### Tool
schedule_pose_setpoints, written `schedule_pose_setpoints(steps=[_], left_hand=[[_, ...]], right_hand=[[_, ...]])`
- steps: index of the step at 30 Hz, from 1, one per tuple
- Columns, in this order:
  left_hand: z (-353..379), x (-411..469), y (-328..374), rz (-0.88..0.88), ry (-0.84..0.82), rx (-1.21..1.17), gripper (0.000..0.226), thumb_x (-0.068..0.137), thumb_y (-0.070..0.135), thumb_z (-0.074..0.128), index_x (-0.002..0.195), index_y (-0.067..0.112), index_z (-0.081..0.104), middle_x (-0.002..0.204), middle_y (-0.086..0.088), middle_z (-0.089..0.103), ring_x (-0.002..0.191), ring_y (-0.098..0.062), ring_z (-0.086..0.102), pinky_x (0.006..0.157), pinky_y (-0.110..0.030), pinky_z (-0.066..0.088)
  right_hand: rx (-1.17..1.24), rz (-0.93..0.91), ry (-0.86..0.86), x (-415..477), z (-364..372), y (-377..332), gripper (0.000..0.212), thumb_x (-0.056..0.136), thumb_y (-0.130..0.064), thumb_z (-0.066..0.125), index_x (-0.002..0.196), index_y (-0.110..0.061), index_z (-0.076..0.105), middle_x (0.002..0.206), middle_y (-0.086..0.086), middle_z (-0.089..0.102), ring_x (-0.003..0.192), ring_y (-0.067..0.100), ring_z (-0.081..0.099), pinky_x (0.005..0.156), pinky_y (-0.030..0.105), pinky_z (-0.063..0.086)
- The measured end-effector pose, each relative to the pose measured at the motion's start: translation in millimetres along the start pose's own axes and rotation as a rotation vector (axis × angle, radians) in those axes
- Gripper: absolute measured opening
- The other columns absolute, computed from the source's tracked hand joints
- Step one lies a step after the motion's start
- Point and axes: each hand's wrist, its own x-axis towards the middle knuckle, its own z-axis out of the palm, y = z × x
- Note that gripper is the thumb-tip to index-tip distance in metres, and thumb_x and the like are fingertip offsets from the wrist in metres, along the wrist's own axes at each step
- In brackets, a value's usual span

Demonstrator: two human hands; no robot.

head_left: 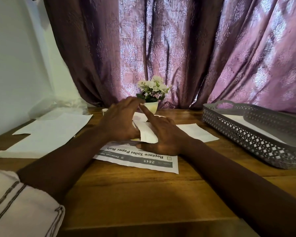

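Observation:
A small folded white paper lies at the middle of the wooden table, on top of a printed sheet headed "Replace Toilet Paper Roll". My left hand rests on the paper's left side with fingers stretched forward and thumb at its edge. My right hand lies over its right side, index finger straight and pointing up along the fold, thumb under the paper's near edge. Much of the paper is hidden beneath both hands.
A grey perforated tray holding a white sheet stands at the right. White sheets lie at the left, another right of my hands. A small pot of white flowers stands before purple curtains. Clear plastic lies back left.

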Motion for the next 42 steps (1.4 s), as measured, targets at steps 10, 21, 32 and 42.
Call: schedule_pose_setpoints(steps=[10, 21, 32, 42], left_hand=[[-1, -2, -4, 0.114, 0.132, 0.150, 0.079, 0.077, 0.054, 0.060, 0.146, 0.019, 0.048, 0.126, -0.003, 0.070, 0.114, -0.029, 0.066, 0.094, -0.047, 0.050], [6, -4, -32, -0.084, 0.150, -0.225, 0.043, 0.089, 0.062, 0.057, 0.109, 0.026, 0.071, 0.092, 0.010, 0.075, 0.084, -0.009, 0.069, 0.078, -0.036, 0.058], [15, -8, -29, -0.192, -0.160, -0.201, 0.044, 0.099, 0.058, 0.046, 0.099, 0.024, 0.074, 0.091, 0.010, 0.068, 0.097, -0.014, 0.065, 0.082, -0.024, 0.046], [22, -7, -22, -0.185, -0.196, -0.032, 0.067, 0.062, 0.098, 0.052, 0.085, 0.035, 0.057, 0.082, 0.017, 0.056, 0.088, -0.013, 0.059, 0.073, -0.033, 0.045]], right_hand=[[0.164, 0.030, -0.005, 1, -2, -8, 0.118, 0.080, -0.066, 0.073, 0.158, -0.046, -0.013, 0.152, 0.008, 0.051, 0.137, 0.027, 0.048, 0.111, 0.043, 0.039], [-0.133, 0.060, 0.254, 0, -13, 11, 0.105, 0.075, -0.069, 0.068, 0.159, -0.030, 0.020, 0.134, 0.007, 0.063, 0.121, 0.030, 0.058, 0.103, 0.044, 0.044], [-0.162, 0.138, 0.410, -1, -14, 27, 0.099, 0.076, -0.067, 0.070, 0.157, -0.029, 0.027, 0.136, 0.002, 0.060, 0.123, 0.026, 0.054, 0.103, 0.040, 0.035], [-0.012, 0.131, 0.483, 0, -8, 31, 0.094, 0.076, -0.059, 0.075, 0.153, -0.022, 0.037, 0.143, 0.000, 0.055, 0.131, 0.023, 0.050, 0.107, 0.036, 0.036]])
